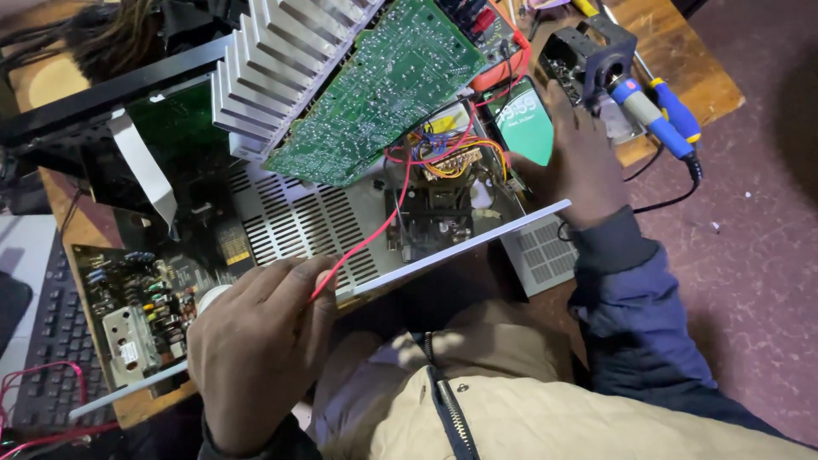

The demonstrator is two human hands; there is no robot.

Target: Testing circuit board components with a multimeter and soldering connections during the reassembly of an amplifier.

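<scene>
An opened metal chassis (298, 223) of an electronic device lies on a wooden workbench, tilted toward me. A large green circuit board (383, 89) with a finned aluminium heat sink (277, 64) is lifted up above it. My left hand (256, 345) is closed around a white rounded object at the chassis front edge, with a red wire (366, 243) running under its fingers. My right hand (579, 162) rests at the chassis's far right side, beside a phone with a green screen (524, 119); what its fingers hold is hidden.
A soldering iron with a blue handle (652, 115) sits in a black stand (588, 51) at the right. A smaller circuit board (136, 311) lies at the left, beside a black keyboard (43, 341). Orange, yellow and red wires (447, 153) bunch near a transformer.
</scene>
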